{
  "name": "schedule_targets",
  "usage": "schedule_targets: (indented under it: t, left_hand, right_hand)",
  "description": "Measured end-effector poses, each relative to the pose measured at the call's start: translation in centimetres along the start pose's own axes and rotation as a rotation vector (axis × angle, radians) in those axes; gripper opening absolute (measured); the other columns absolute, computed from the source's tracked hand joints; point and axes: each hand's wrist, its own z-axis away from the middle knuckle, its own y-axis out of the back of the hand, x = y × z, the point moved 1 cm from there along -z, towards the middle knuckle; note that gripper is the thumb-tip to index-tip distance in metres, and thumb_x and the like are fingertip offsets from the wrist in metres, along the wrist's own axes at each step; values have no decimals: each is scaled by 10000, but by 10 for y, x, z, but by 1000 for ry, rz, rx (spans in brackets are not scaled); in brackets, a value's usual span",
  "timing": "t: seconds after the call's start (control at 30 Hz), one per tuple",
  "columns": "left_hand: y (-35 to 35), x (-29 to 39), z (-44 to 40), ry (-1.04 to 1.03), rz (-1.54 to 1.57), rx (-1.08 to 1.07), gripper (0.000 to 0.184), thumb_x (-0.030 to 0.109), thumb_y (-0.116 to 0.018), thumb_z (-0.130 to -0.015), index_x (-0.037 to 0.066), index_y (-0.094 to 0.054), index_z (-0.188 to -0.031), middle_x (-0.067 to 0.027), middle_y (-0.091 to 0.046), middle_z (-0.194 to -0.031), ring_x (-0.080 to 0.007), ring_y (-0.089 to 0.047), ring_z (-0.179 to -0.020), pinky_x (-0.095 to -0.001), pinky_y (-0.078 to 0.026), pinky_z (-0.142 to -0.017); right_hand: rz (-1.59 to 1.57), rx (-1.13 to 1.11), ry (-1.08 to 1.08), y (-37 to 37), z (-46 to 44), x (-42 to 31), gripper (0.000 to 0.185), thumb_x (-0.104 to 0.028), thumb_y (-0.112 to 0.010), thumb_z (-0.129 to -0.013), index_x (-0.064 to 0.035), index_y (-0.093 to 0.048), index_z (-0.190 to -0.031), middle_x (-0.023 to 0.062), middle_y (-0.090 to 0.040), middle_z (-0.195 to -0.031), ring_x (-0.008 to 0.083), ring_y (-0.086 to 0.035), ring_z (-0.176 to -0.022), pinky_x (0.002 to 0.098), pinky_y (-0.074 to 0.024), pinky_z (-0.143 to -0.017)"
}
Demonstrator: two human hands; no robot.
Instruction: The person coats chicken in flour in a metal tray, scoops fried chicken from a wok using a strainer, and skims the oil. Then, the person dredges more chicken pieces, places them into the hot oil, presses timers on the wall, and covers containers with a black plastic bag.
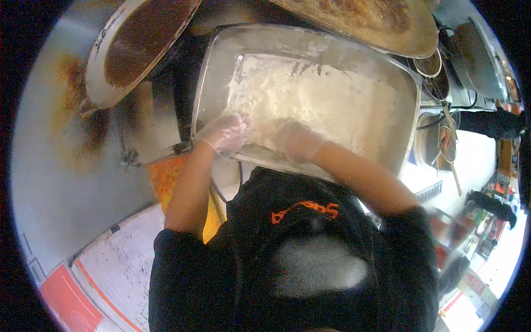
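Stained wall (47,144), metal tub (402,113), pale powder (326,102) just beyond gloved hands (228,134)

- A large, deep metal tub (214,83), roughly rectangular with rounded corners and a narrow rim, carries the material being handled; in this view it sits slightly askew. What supports it from beneath cannot be made out.
- Pale, off-white powder (326,102) lies directly on its bottom, spread across most of the width.
- The powder looks lumpy and uneven toward the left and smoother toward the right.
- Dark patches show along the powder's far edge.
- A pale dusting clings to parts of the tub's inner walls.
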Motion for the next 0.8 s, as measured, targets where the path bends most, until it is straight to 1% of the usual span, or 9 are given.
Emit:
schedule_targets:
  t: [0.07,0.17,0.23,0.37,0.43,0.57,0.67,0.73,0.8]
  left_hand:
    - [5,31,11,35,-195,81,133,147,-576,-811,66,-664,-868,-122,-670,-821,-267,-647,-728,-384,-514,-692]
    - [3,25,11,46,-401,224,149,151,-571,-803,62,-683,-844,-158,-679,-850,-311,-665,-785,-404,-521,-724]
    - [4,17,8,40,-515,326,156,146,-565,-799,59,-692,-831,-174,-680,-865,-337,-668,-825,-414,-522,-743]
    - [3,31,8,130,-544,297,169,96,-582,-800,56,-683,-929,-187,-679,-881,-321,-658,-816,-424,-507,-757]
    - [4,30,10,124,-623,270,181,83,-586,-790,64,-685,-939,-199,-677,-892,-337,-664,-840,-429,-509,-769]
    - [3,29,19,94,-581,374,180,72,-594,-776,70,-679,-934,-217,-670,-925,-373,-660,-863,-460,-503,-778]
    - [2,-1,11,96,-630,374,157,83,-584,-778,60,-685,-896,-215,-665,-937,-373,-654,-867,-456,-510,-772]
    - [2,-4,10,30,-721,338,153,95,-570,-786,55,-697,-862,-206,-664,-938,-368,-650,-867,-444,-519,-774]
    - [0,18,25,-106,-529,561,160,109,-582,-800,64,-693,-906,-192,-662,-915,-369,-644,-838,-445,-512,-756]
  right_hand:
    - [72,-51,60,35,3,-6,299,-192,-494,-877,-170,-636,-1139,162,-636,-898,349,-618,-836,448,-508,-730]
    - [130,-337,-72,74,3,-11,327,-147,-513,-853,-183,-627,-1157,145,-641,-894,328,-628,-839,434,-517,-757]
    - [-150,8,90,79,-1,-12,317,-141,-522,-856,-137,-631,-1153,141,-652,-953,309,-645,-884,419,-524,-792]
    - [-457,21,-6,46,-17,-19,314,-274,-533,-895,-84,-642,-1120,188,-675,-989,374,-653,-935,469,-503,-833]
    - [-144,-384,-145,82,-12,-32,256,-188,-484,-913,-72,-638,-1082,167,-656,-1029,337,-643,-978,439,-511,-838]
    - [-63,-481,-185,82,10,-14,256,-181,-491,-914,-88,-634,-1106,161,-646,-1073,350,-617,-1031,454,-493,-873]
    - [-87,-354,-195,94,36,14,269,-188,-518,-901,-69,-621,-1119,153,-634,-1124,345,-594,-1073,457,-481,-893]
    - [-239,-135,-40,85,48,38,338,-242,-598,-861,-60,-608,-1146,151,-628,-1136,323,-585,-1089,455,-475,-908]
    - [-242,3,-177,88,66,42,370,-291,-626,-832,-60,-633,-1121,162,-645,-1100,319,-607,-1049,458,-480,-890]
